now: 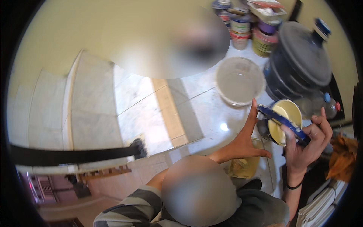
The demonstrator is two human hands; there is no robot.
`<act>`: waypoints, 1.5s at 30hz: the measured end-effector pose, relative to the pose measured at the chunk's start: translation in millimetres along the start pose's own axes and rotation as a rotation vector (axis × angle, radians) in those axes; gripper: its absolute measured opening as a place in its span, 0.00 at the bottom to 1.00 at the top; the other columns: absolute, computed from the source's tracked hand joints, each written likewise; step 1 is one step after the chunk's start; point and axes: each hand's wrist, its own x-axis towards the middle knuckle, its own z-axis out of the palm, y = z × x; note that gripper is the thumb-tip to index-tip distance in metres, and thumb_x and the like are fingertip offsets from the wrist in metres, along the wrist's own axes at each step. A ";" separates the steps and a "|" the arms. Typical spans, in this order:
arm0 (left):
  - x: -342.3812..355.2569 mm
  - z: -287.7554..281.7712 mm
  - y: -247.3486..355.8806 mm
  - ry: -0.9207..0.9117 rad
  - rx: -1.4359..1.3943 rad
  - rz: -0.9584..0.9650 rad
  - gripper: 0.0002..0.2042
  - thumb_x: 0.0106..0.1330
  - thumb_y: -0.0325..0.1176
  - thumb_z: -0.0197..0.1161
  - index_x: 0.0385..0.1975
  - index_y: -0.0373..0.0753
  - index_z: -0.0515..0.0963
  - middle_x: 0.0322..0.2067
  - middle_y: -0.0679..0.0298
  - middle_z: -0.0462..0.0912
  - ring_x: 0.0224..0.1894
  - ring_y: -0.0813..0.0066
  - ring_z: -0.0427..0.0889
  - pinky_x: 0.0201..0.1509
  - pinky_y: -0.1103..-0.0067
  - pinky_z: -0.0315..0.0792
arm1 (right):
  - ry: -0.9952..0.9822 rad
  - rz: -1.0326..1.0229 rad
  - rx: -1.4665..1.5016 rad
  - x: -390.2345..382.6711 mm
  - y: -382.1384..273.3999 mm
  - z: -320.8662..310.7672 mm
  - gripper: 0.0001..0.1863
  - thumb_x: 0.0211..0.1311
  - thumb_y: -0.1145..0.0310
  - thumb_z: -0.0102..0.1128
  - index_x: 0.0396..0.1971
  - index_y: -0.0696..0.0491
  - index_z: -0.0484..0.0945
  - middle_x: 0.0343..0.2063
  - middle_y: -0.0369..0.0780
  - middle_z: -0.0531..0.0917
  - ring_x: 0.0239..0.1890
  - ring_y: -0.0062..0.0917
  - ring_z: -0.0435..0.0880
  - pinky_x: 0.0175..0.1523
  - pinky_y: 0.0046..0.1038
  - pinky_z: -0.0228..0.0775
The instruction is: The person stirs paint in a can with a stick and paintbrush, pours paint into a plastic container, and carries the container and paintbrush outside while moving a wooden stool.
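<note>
A blue-handled paint tool (pixel 283 123), its exact kind too blurred to tell, is being gripped in the right hand (pixel 304 145), the fingers curled shut around the handle and the wrist ringed by a dark band. The tool is being held across the mouth of a small paint can (pixel 284 122) with a cream-yellow inside, which is being seen just above a shallow tray (pixel 245 164) of yellowish paint. The left hand (pixel 245 142) is being held open and flat, fingers stretched upward, its fingertips just beside the blue handle and nothing being clasped in it. A white bucket (pixel 239 80) is being kept on the pale marble floor (pixel 143 109) just beyond the hands, with a large dark water jug (pixel 298 62) lying on its side to the right and a cluster of stacked paint tins (pixel 245 26) against the wall behind. A black bar (pixel 72 155) is being seen across the left.
</note>
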 end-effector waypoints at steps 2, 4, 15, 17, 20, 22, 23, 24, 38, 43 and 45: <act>-28.9 -33.5 1.9 0.036 -0.266 -0.267 0.73 0.48 0.46 0.86 0.79 0.39 0.24 0.80 0.46 0.34 0.82 0.49 0.35 0.82 0.58 0.46 | -0.090 -0.286 0.123 21.8 -29.4 26.1 0.23 0.53 0.59 0.81 0.35 0.53 0.73 0.46 0.42 0.74 0.57 0.37 0.77 0.69 0.58 0.69; -70.3 -78.1 -4.2 -0.103 -0.146 -0.197 0.57 0.56 0.36 0.82 0.79 0.40 0.44 0.72 0.50 0.61 0.75 0.54 0.60 0.75 0.61 0.62 | -0.114 -0.501 0.284 31.6 -74.2 66.1 0.16 0.55 0.59 0.76 0.33 0.48 0.76 0.49 0.39 0.76 0.59 0.33 0.77 0.69 0.57 0.70; -163.3 -60.9 -21.2 0.017 -0.240 -0.531 0.22 0.68 0.38 0.72 0.58 0.37 0.75 0.52 0.59 0.83 0.56 0.68 0.80 0.64 0.71 0.73 | -0.028 -0.714 0.694 -21.4 -175.3 199.4 0.03 0.56 0.64 0.64 0.27 0.45 0.80 0.51 0.35 0.80 0.62 0.28 0.75 0.76 0.55 0.59; -179.5 -56.6 -6.1 0.035 -0.027 -0.659 0.21 0.67 0.38 0.74 0.55 0.37 0.79 0.48 0.57 0.85 0.55 0.70 0.82 0.62 0.71 0.75 | -0.027 -0.712 0.712 -34.7 -193.4 201.3 0.03 0.54 0.64 0.63 0.26 0.45 0.80 0.48 0.36 0.80 0.58 0.28 0.77 0.76 0.56 0.58; -214.6 -73.8 -39.7 0.190 -0.249 -0.602 0.15 0.68 0.33 0.72 0.52 0.37 0.81 0.47 0.60 0.88 0.49 0.71 0.86 0.59 0.72 0.77 | -0.103 -0.832 0.699 -30.7 -207.4 193.0 0.02 0.54 0.67 0.63 0.28 0.46 0.79 0.46 0.39 0.81 0.54 0.30 0.80 0.75 0.56 0.58; -198.0 -67.4 -37.1 0.180 -0.392 -0.521 0.18 0.72 0.31 0.67 0.59 0.35 0.76 0.44 0.62 0.86 0.48 0.74 0.85 0.56 0.75 0.76 | -0.245 -0.670 0.501 -33.3 -149.3 173.8 0.03 0.54 0.67 0.63 0.28 0.47 0.79 0.44 0.40 0.81 0.52 0.31 0.80 0.72 0.52 0.62; -182.5 -65.9 -32.1 0.157 -0.384 -0.514 0.19 0.73 0.32 0.66 0.61 0.35 0.74 0.43 0.63 0.85 0.47 0.74 0.84 0.55 0.76 0.76 | -0.318 -0.538 0.384 -28.3 -123.9 165.6 0.03 0.53 0.67 0.63 0.28 0.48 0.79 0.43 0.41 0.81 0.49 0.33 0.81 0.70 0.48 0.66; -165.8 -61.9 -30.2 0.128 -0.387 -0.507 0.20 0.75 0.32 0.64 0.63 0.35 0.73 0.42 0.64 0.84 0.46 0.75 0.84 0.53 0.77 0.76 | -0.246 -0.237 0.366 -39.5 -78.6 171.7 0.05 0.54 0.66 0.64 0.30 0.50 0.81 0.40 0.41 0.83 0.48 0.35 0.82 0.61 0.44 0.72; -50.6 -16.9 -53.7 0.177 -0.266 -0.475 0.16 0.80 0.40 0.56 0.57 0.37 0.77 0.36 0.68 0.81 0.35 0.85 0.75 0.41 0.85 0.70 | -1.166 0.273 -0.744 -112.9 95.8 115.8 0.12 0.63 0.68 0.57 0.31 0.45 0.92 0.33 0.39 0.91 0.41 0.31 0.89 0.58 0.40 0.55; -123.0 -14.2 -70.3 0.256 0.101 -0.516 0.16 0.74 0.36 0.65 0.55 0.35 0.78 0.33 0.69 0.78 0.35 0.85 0.74 0.37 0.83 0.70 | -0.854 0.251 -0.766 -84.1 123.6 102.9 0.08 0.63 0.67 0.60 0.29 0.47 0.89 0.30 0.39 0.90 0.35 0.33 0.92 0.35 0.35 0.78; -148.9 -19.1 -81.2 0.225 0.187 -0.535 0.16 0.72 0.34 0.67 0.55 0.35 0.78 0.32 0.68 0.78 0.34 0.83 0.74 0.36 0.82 0.70 | -0.862 0.208 -0.826 -66.7 123.5 98.4 0.08 0.62 0.67 0.61 0.29 0.46 0.88 0.29 0.39 0.90 0.34 0.33 0.92 0.31 0.33 0.79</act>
